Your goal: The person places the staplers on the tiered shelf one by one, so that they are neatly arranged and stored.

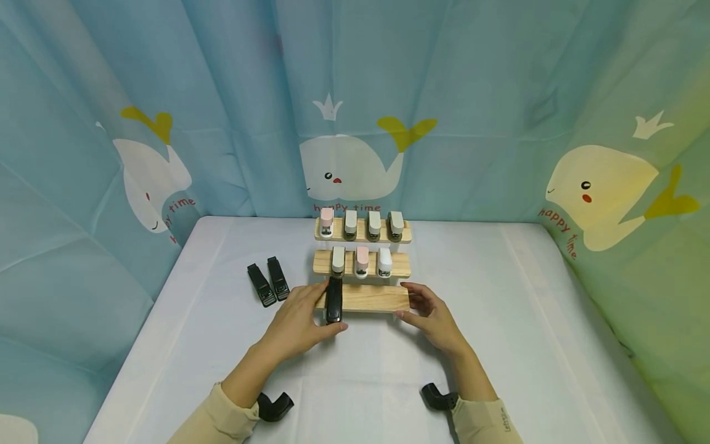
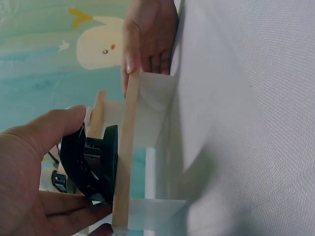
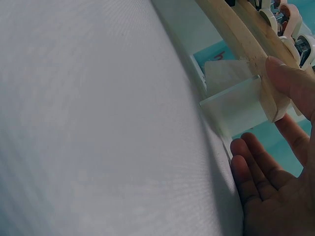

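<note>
A black stapler [image 1: 334,301] stands lengthwise on the left part of the lowest wooden shelf board [image 1: 377,298]. My left hand [image 1: 296,322] grips it, thumb at the near end and fingers toward the far end. In the left wrist view the stapler [image 2: 91,164] is against the board's face [image 2: 125,152], with its jaws apart. My right hand [image 1: 435,314] pinches the right end of that board. In the right wrist view its thumb [image 3: 288,78] lies on the board's edge [image 3: 241,42]; the other fingers are below and behind.
Two more black staplers [image 1: 261,285] [image 1: 278,279] lie on the white table [image 1: 222,370] left of the rack. The middle board [image 1: 322,263] and top board [image 1: 409,233] carry several small pink, white and grey staplers. A whale-print curtain [image 1: 477,154] hangs behind.
</note>
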Demonstrator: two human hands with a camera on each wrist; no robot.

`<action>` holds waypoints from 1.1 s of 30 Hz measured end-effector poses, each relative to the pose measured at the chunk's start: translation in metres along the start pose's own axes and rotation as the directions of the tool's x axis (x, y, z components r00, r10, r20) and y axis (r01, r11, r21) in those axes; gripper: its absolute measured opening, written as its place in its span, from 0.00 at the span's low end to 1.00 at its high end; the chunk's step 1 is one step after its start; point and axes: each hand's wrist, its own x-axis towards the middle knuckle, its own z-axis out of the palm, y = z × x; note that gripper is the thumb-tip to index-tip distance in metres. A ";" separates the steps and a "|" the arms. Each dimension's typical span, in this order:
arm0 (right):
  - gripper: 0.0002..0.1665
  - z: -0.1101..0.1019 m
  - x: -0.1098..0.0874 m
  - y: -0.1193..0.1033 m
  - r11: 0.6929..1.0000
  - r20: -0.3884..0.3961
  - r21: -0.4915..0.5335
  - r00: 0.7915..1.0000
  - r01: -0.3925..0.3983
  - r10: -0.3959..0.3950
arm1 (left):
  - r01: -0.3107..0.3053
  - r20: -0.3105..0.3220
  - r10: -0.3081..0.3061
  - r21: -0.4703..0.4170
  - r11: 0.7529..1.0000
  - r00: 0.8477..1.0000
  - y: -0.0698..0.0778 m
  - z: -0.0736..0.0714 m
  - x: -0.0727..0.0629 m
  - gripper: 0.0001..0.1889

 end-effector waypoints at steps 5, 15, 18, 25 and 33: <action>0.39 0.000 0.000 0.001 1.000 0.000 0.006 1.000 0.001 -0.001 | -0.007 -0.017 0.007 -0.006 1.000 1.000 0.000 0.001 0.001 0.52; 0.38 0.000 0.000 0.002 1.000 0.003 0.012 1.000 -0.009 0.009 | -0.006 -0.046 0.005 -0.010 1.000 0.999 -0.001 0.003 0.003 0.50; 0.38 0.000 0.000 0.002 1.000 0.003 0.012 1.000 -0.008 0.008 | 0.000 -0.053 -0.001 -0.016 1.000 0.999 0.000 0.004 0.003 0.49; 0.39 0.000 0.000 0.002 1.000 0.006 0.014 1.000 -0.002 0.001 | 0.017 -0.060 -0.018 -0.022 1.000 0.998 0.001 0.005 0.003 0.48; 0.38 0.000 0.000 0.002 1.000 0.009 0.002 1.000 0.003 -0.003 | 0.020 -0.055 -0.021 -0.020 1.000 0.998 0.001 0.005 0.003 0.48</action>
